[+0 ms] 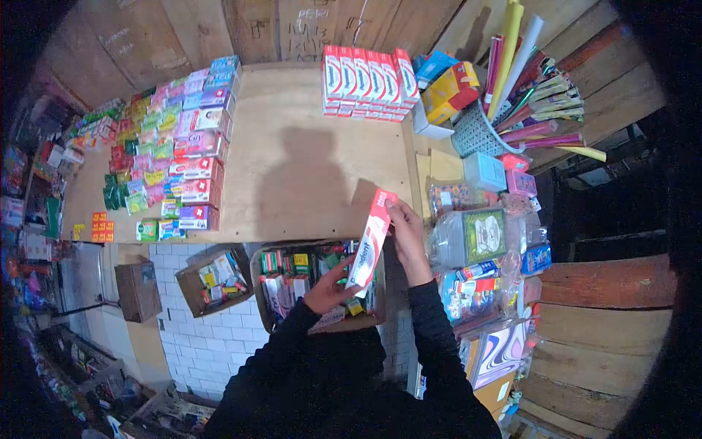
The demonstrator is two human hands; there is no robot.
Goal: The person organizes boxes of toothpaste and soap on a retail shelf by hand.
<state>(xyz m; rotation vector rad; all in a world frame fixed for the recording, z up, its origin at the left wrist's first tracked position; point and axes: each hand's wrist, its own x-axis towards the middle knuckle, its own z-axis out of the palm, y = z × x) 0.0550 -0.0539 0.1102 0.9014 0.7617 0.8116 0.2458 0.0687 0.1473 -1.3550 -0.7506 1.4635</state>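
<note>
toothpaste box (371, 241) slants between both hands, right hand (408, 233) pinching its top, left hand (333, 288) its bottom.

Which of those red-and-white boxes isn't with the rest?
The box held slantwise in both hands, left hand at its lower end, right hand at its upper; the others sit in a stack against the back wall.
</note>
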